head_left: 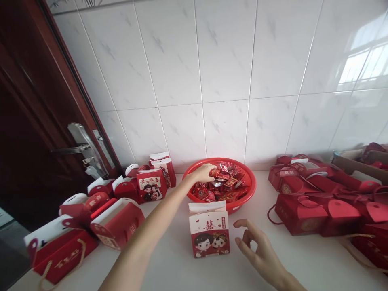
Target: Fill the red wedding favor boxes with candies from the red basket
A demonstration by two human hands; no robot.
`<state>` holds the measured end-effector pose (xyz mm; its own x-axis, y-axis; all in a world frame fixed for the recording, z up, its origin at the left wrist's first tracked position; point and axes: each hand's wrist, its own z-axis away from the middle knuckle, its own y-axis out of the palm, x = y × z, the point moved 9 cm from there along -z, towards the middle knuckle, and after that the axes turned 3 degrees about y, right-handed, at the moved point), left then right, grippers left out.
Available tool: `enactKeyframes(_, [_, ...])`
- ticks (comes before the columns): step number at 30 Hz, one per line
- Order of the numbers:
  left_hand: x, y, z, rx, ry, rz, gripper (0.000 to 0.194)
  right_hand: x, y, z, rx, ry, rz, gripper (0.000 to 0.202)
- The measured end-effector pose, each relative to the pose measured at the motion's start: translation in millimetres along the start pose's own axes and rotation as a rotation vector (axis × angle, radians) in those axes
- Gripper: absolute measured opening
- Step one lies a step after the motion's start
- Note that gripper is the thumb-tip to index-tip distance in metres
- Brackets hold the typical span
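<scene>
My left hand (204,173) reaches over the rim of a red plastic basket (252,186) with its fingers curled down. A red wrapped candy (214,172) is at its fingertips, which are partly hidden. Many more shiny wrapped candies (232,182) fill the basket. In front of it stands a small red and white paper gift box (209,236), printed with a cartoon couple, its white top flaps raised. To the right of this box is my right hand (257,248), thumb and fingers apart, holding nothing and not touching the box.
Red gift boxes, several with tops open, stand on the left, including a rope-handled one (65,252) and a couple-printed one (152,186). More red boxes (303,214) crowd the right, beside a cardboard carton (357,167). Behind are a tiled wall (224,72) and a door (39,81).
</scene>
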<state>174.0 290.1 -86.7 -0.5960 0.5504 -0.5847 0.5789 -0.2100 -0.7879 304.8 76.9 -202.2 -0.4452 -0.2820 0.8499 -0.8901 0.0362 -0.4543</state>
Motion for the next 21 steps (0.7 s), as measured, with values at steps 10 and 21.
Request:
enactKeyframes(10, [34,11.1,0,-0.020,-0.162,0.378,0.044,-20,2,0,-0.063,0.045,-0.083,0.024])
enactKeyframes(21, [1,8.9,51,-0.087,-0.134,1.076,0.035,44,-31,-56,-0.094,-0.020,-0.374,0.043])
